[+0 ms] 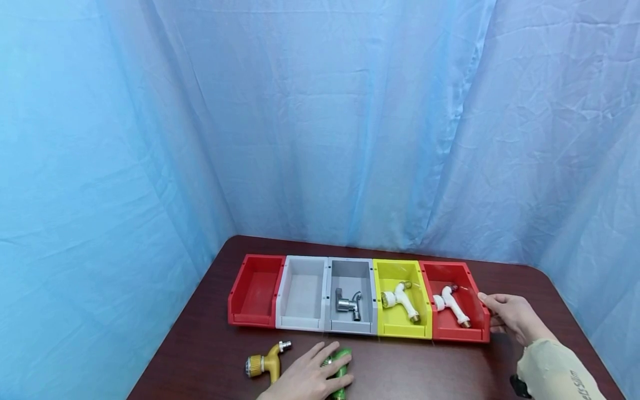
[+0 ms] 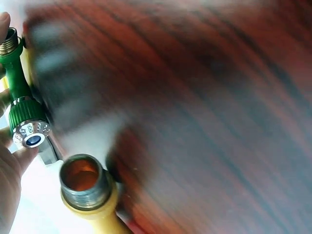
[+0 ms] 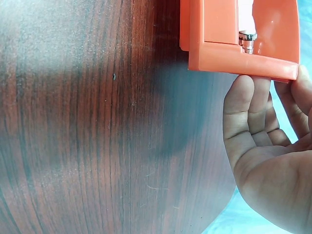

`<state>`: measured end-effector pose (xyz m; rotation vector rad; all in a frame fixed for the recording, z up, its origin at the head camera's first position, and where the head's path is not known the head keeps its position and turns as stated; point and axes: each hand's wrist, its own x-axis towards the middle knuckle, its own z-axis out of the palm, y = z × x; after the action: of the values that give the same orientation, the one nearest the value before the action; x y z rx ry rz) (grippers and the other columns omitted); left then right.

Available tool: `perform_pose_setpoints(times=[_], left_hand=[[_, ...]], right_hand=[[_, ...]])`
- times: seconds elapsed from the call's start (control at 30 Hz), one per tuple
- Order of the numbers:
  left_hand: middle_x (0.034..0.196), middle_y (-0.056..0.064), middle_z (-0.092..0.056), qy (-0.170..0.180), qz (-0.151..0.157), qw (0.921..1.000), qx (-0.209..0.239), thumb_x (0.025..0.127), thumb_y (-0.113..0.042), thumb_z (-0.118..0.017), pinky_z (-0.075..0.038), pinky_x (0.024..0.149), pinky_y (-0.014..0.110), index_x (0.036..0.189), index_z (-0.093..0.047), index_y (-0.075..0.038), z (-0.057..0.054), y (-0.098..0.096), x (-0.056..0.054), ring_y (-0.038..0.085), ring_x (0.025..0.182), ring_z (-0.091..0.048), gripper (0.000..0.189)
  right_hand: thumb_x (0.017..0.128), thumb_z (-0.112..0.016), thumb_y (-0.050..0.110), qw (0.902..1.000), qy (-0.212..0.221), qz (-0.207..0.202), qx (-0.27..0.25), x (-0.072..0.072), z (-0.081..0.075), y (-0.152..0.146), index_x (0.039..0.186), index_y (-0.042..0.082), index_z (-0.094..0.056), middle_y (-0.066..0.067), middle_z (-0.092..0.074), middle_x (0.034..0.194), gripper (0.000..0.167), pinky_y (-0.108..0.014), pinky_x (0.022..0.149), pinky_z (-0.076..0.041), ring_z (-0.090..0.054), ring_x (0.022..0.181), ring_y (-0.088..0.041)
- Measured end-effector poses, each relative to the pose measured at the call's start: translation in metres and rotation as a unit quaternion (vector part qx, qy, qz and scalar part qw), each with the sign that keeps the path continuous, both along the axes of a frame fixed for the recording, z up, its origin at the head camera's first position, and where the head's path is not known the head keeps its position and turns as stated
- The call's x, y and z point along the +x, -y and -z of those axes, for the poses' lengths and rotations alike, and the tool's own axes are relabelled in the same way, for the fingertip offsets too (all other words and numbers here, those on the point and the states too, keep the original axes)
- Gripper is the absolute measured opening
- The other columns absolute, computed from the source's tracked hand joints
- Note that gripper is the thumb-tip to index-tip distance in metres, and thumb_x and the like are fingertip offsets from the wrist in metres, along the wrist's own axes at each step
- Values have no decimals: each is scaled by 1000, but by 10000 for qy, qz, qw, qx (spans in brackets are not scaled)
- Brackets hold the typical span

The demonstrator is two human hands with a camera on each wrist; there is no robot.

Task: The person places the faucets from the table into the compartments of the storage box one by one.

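Observation:
My left hand (image 1: 315, 375) grips a green faucet (image 1: 342, 355) near the front of the table, its fingers laid across the body. In the left wrist view the thumb lies against the ribbed handle of the green faucet (image 2: 24, 111), and the threaded end points up. Left of that hand is a yellow faucet (image 1: 271, 364), whose threaded opening shows large in the left wrist view. At the right end of the row, my right hand (image 1: 512, 316) holds the side of a red bin (image 3: 222, 57), one digit on its rim and the others against the outer wall.
Five bins stand in a row: another red bin (image 1: 257, 286), a white bin (image 1: 303, 289), a grey bin (image 1: 351, 272), a yellow bin (image 1: 405, 330) and the held one. A chrome faucet (image 1: 350, 304) lies in the grey bin. White faucets (image 1: 404, 300) lie in the two rightmost. Blue curtains surround the table.

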<state>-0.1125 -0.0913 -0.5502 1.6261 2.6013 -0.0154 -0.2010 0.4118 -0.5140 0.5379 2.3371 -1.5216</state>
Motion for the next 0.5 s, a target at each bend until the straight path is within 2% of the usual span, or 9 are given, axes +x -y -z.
perform_pose_setpoints(times=[0.13,0.3,0.5], left_hand=[[163,-6,-37,-18,7,10000,-80,96,-70,-48,-45,113,46,155,-42,-38,1,1,1,28,148,-37,68],[162,-5,-38,-240,77,9996,-106,99,-70,-42,-45,112,45,154,-44,-36,4,2,1,26,146,-40,64],[161,-5,-39,-311,98,9995,-56,99,-70,-43,-46,111,44,153,-45,-36,7,3,1,24,143,-43,64]], right_hand=[[105,-56,40,10000,0,1,21,0,0,0,136,-20,-45,-3,-72,85,68,-39,71,-63,-68,72,-22],[105,-57,42,10000,0,-4,34,0,0,0,137,-20,-44,-3,-72,85,71,-38,71,-63,-68,72,-22],[104,-58,42,10000,16,-4,18,0,1,-1,135,-19,-47,-3,-72,85,69,-38,71,-63,-68,72,-22]])
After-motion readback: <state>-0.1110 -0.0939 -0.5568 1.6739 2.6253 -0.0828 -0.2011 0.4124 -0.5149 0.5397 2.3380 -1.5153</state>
